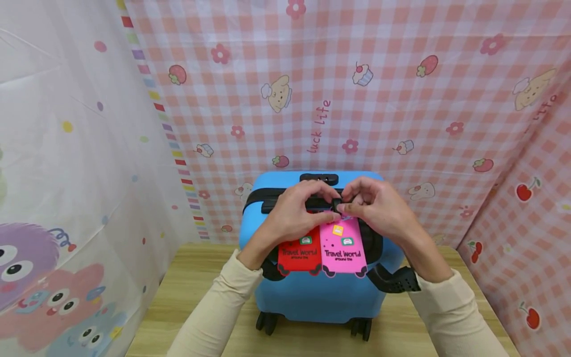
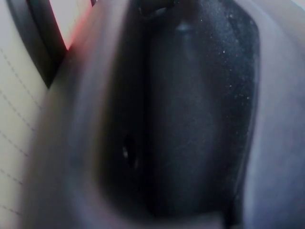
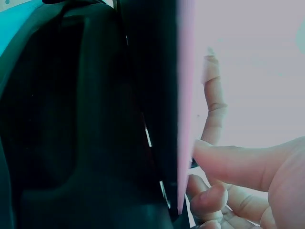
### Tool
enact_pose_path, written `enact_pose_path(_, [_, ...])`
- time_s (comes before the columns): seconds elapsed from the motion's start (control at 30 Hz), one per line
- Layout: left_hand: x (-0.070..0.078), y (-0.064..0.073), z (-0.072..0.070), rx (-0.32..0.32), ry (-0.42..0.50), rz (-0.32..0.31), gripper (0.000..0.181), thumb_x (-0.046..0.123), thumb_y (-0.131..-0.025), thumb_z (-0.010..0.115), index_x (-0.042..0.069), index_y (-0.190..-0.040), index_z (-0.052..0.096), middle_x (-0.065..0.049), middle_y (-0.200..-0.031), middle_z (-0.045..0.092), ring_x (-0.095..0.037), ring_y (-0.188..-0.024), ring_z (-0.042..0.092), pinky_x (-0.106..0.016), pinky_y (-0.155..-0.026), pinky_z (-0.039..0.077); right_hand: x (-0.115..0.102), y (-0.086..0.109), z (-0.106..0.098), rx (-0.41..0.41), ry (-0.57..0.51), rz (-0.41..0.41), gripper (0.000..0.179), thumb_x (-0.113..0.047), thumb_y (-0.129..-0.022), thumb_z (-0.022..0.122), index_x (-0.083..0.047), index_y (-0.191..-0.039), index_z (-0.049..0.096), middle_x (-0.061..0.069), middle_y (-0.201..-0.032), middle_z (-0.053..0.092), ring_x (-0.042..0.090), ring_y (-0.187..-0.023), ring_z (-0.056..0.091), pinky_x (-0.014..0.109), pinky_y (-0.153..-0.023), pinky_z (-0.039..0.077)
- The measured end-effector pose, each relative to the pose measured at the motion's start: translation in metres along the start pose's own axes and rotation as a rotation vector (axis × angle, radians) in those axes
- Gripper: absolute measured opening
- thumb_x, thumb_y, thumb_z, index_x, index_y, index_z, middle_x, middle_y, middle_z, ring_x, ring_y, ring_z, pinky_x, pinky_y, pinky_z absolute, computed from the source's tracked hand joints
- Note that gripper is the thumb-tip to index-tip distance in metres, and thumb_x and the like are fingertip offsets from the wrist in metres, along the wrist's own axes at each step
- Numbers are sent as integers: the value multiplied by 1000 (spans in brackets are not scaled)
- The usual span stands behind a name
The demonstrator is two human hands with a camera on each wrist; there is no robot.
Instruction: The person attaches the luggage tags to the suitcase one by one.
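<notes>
A light blue suitcase [image 1: 316,302] stands upright, with a red luggage tag [image 1: 299,255] and a pink luggage tag [image 1: 342,248] side by side on its near face. Over the top of the pink tag, both hands meet at a short black strap [image 1: 336,204]. My left hand [image 1: 296,208] pinches the strap from the left, its wrist over the red tag. From the right, my right hand [image 1: 379,206] pinches it between thumb and fingers. The right wrist view catches the pink tag edge-on beside the curled fingers. A blurred dark hollow fills the left wrist view, with that hand out of sight.
Behind the hands runs the suitcase's black carry handle [image 1: 269,206], with a black lock panel [image 1: 318,179] above it. Black wheels [image 1: 267,322] rest on the wooden tabletop [image 1: 187,292]. Pink checked cloth [image 1: 334,74] hangs close behind, and white patterned cloth [image 1: 80,148] at left.
</notes>
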State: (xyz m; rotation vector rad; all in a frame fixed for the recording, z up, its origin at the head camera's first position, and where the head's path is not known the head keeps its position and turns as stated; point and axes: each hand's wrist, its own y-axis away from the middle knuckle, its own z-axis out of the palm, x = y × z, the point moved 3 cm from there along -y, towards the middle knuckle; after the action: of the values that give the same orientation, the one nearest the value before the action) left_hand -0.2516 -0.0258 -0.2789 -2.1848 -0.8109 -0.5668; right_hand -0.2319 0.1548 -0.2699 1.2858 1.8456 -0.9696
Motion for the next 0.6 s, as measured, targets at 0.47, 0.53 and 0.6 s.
enact_pose_path(0.47, [1,0,0,5,37,-18,17,21,-88,77,17,-103,70,7,-98,64,-6,-95,57,-29,-89,48,1,1,-2,25,35,12,19,-19,-90,73,-4,-102,69,9,-75,66,20,-71,60,28,-65,49])
enact_pose_path(0.53, [1,0,0,6,35,-24,17,20,-88,77,17,-103,70,7,-98,64,-6,-96,57,-29,-89,48,1,1,-2,24,40,10,18,-19,-91,73,-5,-101,70,9,-74,66,20,-71,60,28,-64,49])
enact_pose_path(0.6, [1,0,-1,5,34,-29,16,21,-88,76,17,-103,70,7,-98,65,-6,-96,57,-29,-89,48,1,2,-2,24,44,7,18,-20,-91,73,-5,-100,70,9,-74,66,20,-71,60,28,-64,49])
